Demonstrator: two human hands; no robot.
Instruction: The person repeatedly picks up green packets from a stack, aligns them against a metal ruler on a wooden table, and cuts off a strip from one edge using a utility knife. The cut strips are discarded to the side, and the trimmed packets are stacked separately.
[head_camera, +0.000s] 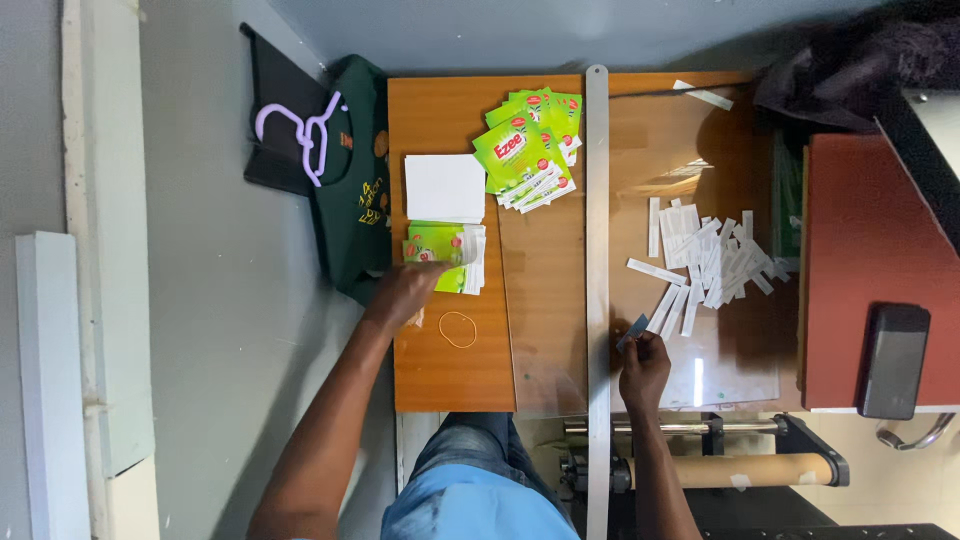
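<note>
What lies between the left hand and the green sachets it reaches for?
Nothing visible: the left hand already touches the near stack of green sachets. The rubber band lies beside the hand, apart from it.

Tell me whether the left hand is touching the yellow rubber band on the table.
Apart. The head view shows the left hand resting on the green packets, with bare wood between it and the rubber band lying nearer the person.

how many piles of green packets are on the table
2: a fanned pile of green packets at the table's far edge, and a smaller pile under the left hand. More may be hidden.
</note>
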